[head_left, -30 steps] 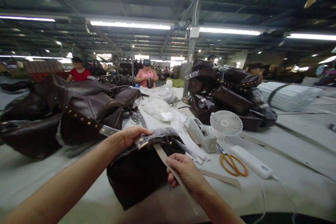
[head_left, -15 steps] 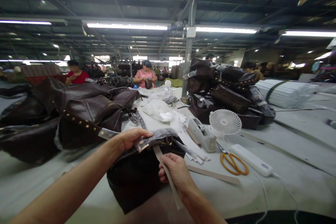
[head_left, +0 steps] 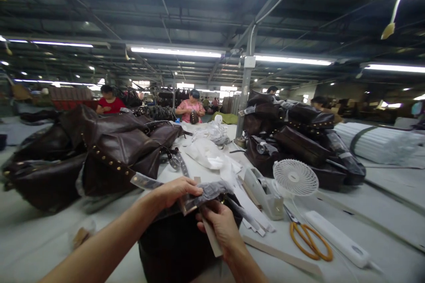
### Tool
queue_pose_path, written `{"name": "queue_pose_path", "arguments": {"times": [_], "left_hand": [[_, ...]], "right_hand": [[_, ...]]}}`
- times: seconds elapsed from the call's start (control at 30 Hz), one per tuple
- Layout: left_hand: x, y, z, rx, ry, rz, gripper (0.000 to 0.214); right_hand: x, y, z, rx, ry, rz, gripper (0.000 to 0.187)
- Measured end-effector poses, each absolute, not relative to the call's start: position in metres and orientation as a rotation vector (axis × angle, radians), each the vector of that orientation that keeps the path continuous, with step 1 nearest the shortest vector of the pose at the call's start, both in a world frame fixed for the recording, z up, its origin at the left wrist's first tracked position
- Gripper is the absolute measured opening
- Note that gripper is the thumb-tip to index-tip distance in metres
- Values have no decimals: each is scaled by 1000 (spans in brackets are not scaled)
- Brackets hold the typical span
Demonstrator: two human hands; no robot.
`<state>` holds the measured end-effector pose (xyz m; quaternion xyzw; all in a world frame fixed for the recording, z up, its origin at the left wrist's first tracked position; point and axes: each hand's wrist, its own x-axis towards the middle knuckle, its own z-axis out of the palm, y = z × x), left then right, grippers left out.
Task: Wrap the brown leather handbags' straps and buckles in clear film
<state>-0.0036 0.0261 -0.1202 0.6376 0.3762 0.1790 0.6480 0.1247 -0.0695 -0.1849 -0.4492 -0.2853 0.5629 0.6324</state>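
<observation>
A dark brown leather bag [head_left: 175, 243] stands on the grey table [head_left: 372, 225] right in front of me. My left hand [head_left: 175, 191] grips the bag's top edge, where clear plastic wrap [head_left: 212, 190] covers a strap with a brass buckle. My right hand [head_left: 217, 225] is closed on a flat tan strip [head_left: 211, 241], holding it against the bag just under the buckle. The strip's lower end sticks out below my fingers.
Brown bags are heaped at the left [head_left: 99, 150] and back right [head_left: 299, 137]. A tape dispenser [head_left: 262, 192], small white fan [head_left: 295, 177], orange-handled scissors [head_left: 308, 241] and white power strip [head_left: 335, 239] lie to the right. Other people sit working at the far end.
My right hand has slid up the tan strip toward the buckle, so less strip hangs below it. The view has tilted upward slightly.
</observation>
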Motion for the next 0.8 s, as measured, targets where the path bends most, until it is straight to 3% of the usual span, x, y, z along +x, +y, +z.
{"name": "queue_pose_path", "arguments": {"times": [0.17, 0.43, 0.53, 0.67, 0.8], "left_hand": [[-2, 23, -121, 1513, 795, 462, 26], [-5, 30, -123, 1541, 862, 541, 23], [-4, 30, -123, 1542, 867, 519, 23], [-5, 29, -121, 1550, 845, 481, 23], [-6, 28, -120, 1553, 845, 489, 24]], "right_hand": [[124, -52, -184, -1043, -653, 1122, 45], [143, -77, -188, -696, -639, 1427, 35], [157, -88, -198, -551, -710, 1501, 42], [170, -95, -201, -421, -877, 1582, 69], [171, -91, -213, -437, -978, 1562, 70]]}}
